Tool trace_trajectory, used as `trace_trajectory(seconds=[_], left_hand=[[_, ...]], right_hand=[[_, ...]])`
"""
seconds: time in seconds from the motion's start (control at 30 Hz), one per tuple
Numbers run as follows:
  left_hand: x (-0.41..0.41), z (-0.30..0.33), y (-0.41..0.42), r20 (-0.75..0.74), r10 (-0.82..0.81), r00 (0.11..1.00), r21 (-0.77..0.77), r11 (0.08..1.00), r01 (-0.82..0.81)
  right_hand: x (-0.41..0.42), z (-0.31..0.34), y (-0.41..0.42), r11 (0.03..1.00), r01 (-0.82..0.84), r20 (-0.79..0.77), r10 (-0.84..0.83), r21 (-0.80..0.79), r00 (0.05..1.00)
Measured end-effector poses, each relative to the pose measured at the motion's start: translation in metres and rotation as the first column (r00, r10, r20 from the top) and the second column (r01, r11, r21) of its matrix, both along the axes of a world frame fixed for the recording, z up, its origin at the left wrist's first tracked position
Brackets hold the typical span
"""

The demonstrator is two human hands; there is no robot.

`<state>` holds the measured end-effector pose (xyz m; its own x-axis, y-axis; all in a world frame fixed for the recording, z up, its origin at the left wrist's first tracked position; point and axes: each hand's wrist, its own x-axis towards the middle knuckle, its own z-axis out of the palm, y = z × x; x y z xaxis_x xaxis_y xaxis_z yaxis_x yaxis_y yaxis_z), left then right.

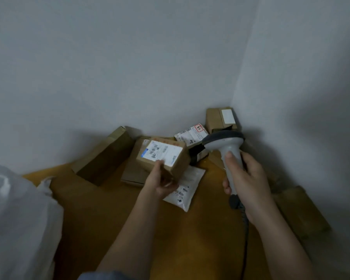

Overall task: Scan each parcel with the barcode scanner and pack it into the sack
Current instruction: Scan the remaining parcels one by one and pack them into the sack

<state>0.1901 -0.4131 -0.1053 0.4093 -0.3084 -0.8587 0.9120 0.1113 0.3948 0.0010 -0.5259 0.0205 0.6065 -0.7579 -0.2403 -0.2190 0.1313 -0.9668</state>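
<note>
1. The left hand (161, 179) holds a small brown box (163, 156) up off the floor (101, 209), fingers wrapped round its near end, its white label (162, 152) facing up.
2. The right hand (245, 178) grips the scanner (227, 153) handle, its head at 3 o'clock from the box.
3. This looks like the scanning step.
4. Next, I think, point the scanner at the label.
5. Then the box goes in the white sack (18, 219), at 8 o'clock.
6. More parcels (192, 135) wait at 1 o'clock.

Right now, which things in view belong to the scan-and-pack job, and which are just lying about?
Job:
barcode scanner, gripped by right hand
labelled box, held by left hand
white mailer
other boxes
white sack

Lying about:
wall
</note>
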Motion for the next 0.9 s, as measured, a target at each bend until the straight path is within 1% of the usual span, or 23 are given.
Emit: trace_trajectory(seconds=[0.07,0.1,0.2,0.27,0.4,0.53,0.73,0.9], left_hand=[[-0.020,0.008,0.017,0.001,-0.023,1.000,0.083,0.996,0.023],[-0.029,0.013,0.025,0.006,-0.027,1.000,0.091,0.995,0.027],[-0.054,0.030,0.048,0.041,-0.018,0.999,0.043,0.999,0.017],[-0.069,0.043,0.062,0.101,-0.042,0.994,0.036,0.999,0.039],[-0.096,0.072,0.086,0.254,-0.141,0.957,0.080,0.989,0.125],[-0.118,0.097,0.103,0.363,-0.179,0.914,0.137,0.981,0.137],[-0.146,0.116,0.128,0.431,-0.133,0.893,0.096,0.990,0.101],[-0.161,0.125,0.144,0.458,-0.109,0.882,0.091,0.993,0.076]], right_hand=[[-0.011,0.011,0.009,1.000,-0.010,0.006,0.010,-0.005,1.000],[-0.017,0.016,0.014,1.000,-0.017,0.006,0.017,-0.015,1.000],[-0.038,0.033,0.029,0.998,-0.050,0.008,0.051,-0.046,0.999],[-0.051,0.044,0.039,0.996,-0.071,0.017,0.072,-0.058,0.997],[-0.075,0.066,0.058,0.989,-0.114,0.043,0.118,-0.094,0.992],[-0.094,0.088,0.077,0.976,-0.178,0.074,0.188,-0.125,0.979],[-0.121,0.115,0.105,0.948,-0.262,0.136,0.287,-0.179,0.948],[-0.141,0.131,0.118,0.922,-0.309,0.127,0.344,-0.235,0.930]])
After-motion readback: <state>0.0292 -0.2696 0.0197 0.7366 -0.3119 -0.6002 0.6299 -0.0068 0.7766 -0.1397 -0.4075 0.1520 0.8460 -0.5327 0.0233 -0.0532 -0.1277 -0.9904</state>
